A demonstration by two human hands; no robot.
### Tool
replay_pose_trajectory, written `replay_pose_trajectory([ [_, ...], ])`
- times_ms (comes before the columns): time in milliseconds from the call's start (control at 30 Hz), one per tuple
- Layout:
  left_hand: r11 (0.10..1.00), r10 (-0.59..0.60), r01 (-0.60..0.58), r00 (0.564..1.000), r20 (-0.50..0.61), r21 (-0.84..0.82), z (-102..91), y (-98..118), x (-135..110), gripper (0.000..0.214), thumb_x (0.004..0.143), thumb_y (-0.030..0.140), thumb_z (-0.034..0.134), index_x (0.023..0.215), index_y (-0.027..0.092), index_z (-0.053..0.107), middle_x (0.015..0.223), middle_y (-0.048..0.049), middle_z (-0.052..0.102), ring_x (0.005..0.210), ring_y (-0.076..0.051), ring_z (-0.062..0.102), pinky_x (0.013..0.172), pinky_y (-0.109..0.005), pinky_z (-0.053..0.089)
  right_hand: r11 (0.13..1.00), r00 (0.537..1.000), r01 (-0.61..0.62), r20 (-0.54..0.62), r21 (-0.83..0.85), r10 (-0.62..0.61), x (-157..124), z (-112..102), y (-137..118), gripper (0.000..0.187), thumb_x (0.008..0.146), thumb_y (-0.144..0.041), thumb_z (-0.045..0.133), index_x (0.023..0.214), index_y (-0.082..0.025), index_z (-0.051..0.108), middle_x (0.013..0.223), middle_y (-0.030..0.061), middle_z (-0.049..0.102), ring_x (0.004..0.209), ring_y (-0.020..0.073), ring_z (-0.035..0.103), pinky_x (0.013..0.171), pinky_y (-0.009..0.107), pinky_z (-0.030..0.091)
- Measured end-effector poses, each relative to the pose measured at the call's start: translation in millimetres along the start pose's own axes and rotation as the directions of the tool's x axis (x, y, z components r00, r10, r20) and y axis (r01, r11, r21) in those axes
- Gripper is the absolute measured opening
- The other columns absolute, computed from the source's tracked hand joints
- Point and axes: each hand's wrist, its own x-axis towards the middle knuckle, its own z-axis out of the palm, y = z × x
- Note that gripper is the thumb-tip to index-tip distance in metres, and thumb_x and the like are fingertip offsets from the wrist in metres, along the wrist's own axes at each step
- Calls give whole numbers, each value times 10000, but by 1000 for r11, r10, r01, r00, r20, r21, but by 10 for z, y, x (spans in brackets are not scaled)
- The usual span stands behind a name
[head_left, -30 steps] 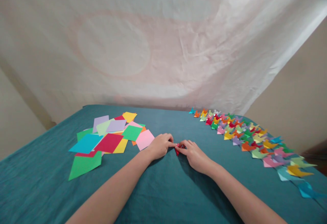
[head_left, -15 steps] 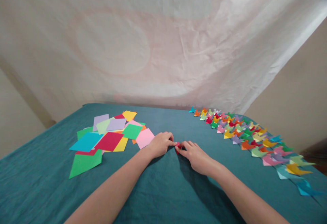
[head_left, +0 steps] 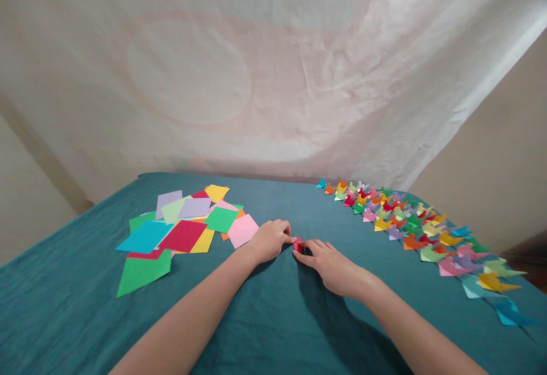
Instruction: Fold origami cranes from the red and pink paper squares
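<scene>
A small red folded paper [head_left: 298,244] lies on the cloth at the middle of the table, between my two hands. My left hand [head_left: 270,240] touches its left side with thumb and index fingertips, the other fingers curled. On the right side, the thumb and index finger of my right hand [head_left: 325,259] close around the paper's edge, thumb nearer me. The fingertips partly hide the folds, so its exact shape cannot be made out.
Loose coloured paper squares [head_left: 184,236] lie overlapping on the left. Rows of small folded paper birds [head_left: 412,221] in many colours stand along the right. A green cloth [head_left: 265,323] covers the table, and a pale sheet [head_left: 273,78] hangs behind it.
My right thumb and index finger have spread a little, showing more of the red paper's face. My left hand has hardly moved.
</scene>
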Motion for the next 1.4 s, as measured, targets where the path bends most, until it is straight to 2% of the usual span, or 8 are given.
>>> replay_pose_trajectory([
  [200,1000,2,-2,1000,17,26,-23,11,8,217,850,143,543,946,277,685,959,-34,564,904,-187,520,737,-281,398,997,996,-3,90,77,-4,-11,-101,-8,670,721,-23,430,1347,-260,422,1354,135,375,1211,283,362,947,425,337],
  [600,995,13,-17,999,37,96,-89,48,-2,226,878,178,516,1018,286,656,984,-43,560,907,-193,526,732,-290,403,994,994,6,109,113,-18,-34,-129,-13,704,693,-12,430,1346,-274,422,1393,121,356,1233,275,364,966,432,342],
  [767,990,28,-33,999,41,140,-131,185,-10,224,920,231,445,1059,223,620,988,-76,564,894,-208,528,723,-314,414,996,993,-14,116,88,4,-33,-131,-38,701,694,-25,441,1355,-258,415,1398,146,362,1241,300,366,959,452,351],
  [900,986,44,-50,998,45,159,-171,337,-54,206,900,196,470,1057,152,596,987,-100,585,942,-230,526,753,-339,421,996,994,-23,112,87,13,-32,-135,-53,680,702,-37,449,1347,-249,429,1409,156,356,1250,312,364,957,462,355],
  [1067,990,124,-127,991,54,57,-219,367,-183,262,907,203,460,1153,213,549,1160,-78,583,1086,-213,505,850,-336,425,994,994,-10,110,109,-2,-35,-156,-63,647,707,-54,471,1325,-244,458,1435,164,319,1266,311,357,967,461,351],
  [1200,989,142,-144,987,79,21,-202,293,-261,410,832,141,523,1228,245,509,1321,-68,499,1207,-254,443,958,-395,390,987,993,2,114,158,-21,-31,-159,-31,636,700,-77,508,1306,-267,482,1441,156,311,1287,314,330,988,475,328],
  [1400,989,147,-147,986,82,-3,-138,239,-285,469,816,124,497,1270,240,489,1363,-80,462,1252,-273,409,1004,-417,370,953,990,56,104,297,-91,-21,-217,106,586,705,-74,488,1240,-303,554,1445,96,333,1319,282,296,1024,469,299],
])
